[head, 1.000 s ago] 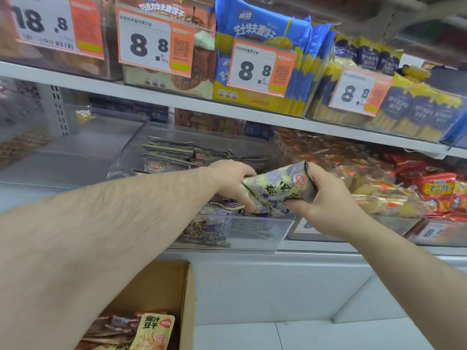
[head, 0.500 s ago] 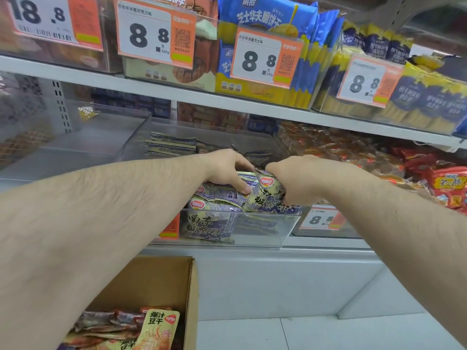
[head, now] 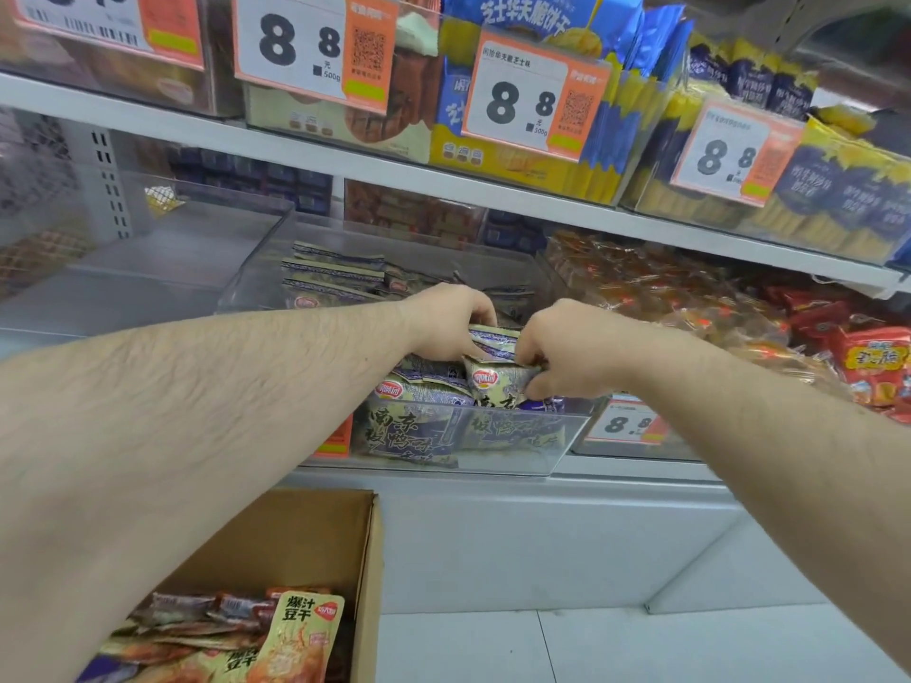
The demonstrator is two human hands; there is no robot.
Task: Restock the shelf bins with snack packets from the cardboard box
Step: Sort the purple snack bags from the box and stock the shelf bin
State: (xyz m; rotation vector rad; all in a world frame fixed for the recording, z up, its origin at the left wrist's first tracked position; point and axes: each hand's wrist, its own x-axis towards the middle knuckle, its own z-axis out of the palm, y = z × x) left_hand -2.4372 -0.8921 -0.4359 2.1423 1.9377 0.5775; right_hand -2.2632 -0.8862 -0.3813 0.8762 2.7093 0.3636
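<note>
Two hands now down in clear bin (head: 517, 451): right hand (head: 567, 347) w/ left hand (head: 446, 320), fingers gripping purple snack packet (head: 495, 379), lowered from above bin; placement nearly done.

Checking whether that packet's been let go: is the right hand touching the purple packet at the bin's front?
Touching. The head view shows the right hand with fingers curled round the purple packet.

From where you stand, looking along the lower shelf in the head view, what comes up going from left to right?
Nearly bare clear bin → clear bin of purple and cream packets, where the left hand and right hand tuck one in → orange wrapped snacks → red packets.
</note>
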